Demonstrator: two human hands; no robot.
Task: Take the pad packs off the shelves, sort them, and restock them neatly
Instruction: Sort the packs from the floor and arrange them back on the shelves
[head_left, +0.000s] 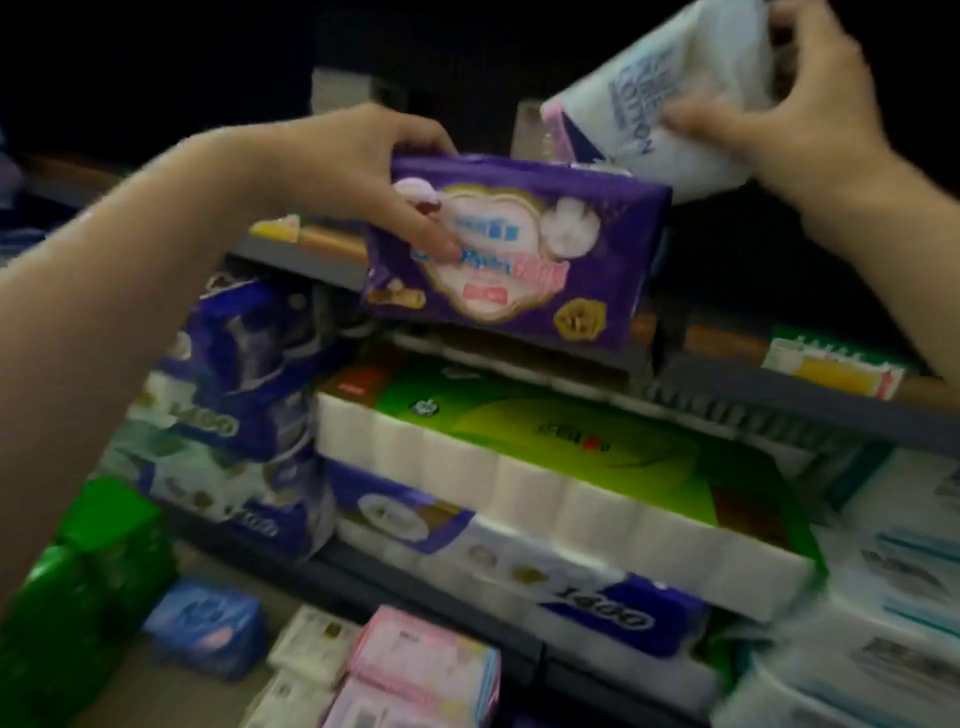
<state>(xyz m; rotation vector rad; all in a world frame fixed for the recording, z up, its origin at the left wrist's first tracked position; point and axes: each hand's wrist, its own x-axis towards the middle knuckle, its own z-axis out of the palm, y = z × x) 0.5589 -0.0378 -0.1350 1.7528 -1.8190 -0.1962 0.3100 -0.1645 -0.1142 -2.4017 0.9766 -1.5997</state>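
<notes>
While my left hand (384, 171) grips a purple pad pack (514, 254) by its upper left corner, thumb pressed across the printed front and fingers curled behind, my right hand (779, 98) clutches a white pad pack (670, 98) higher up and to the right. That white pack is tilted, its blue lettering running sideways, and its lower edge sits just behind the top of the purple one. Both packs are held in front of a dark upper shelf (322, 260), whose grey front rail carries small price labels (831, 369).

Below, on the lower shelf, lie bulky tissue roll bundles: a green-topped bundle (545, 441) rests on a white and purple bundle (519, 561) marked 1400, with more purple bundles (244, 374) stacked to the left. Down on the floor, near the shelf foot, lie a blue pad pack (202, 623), pink pad packs (421, 670) and some white packs (306, 644) touching them. A green package (88, 582) stands at the far left. The picture is blurred, so finer print is unreadable.
</notes>
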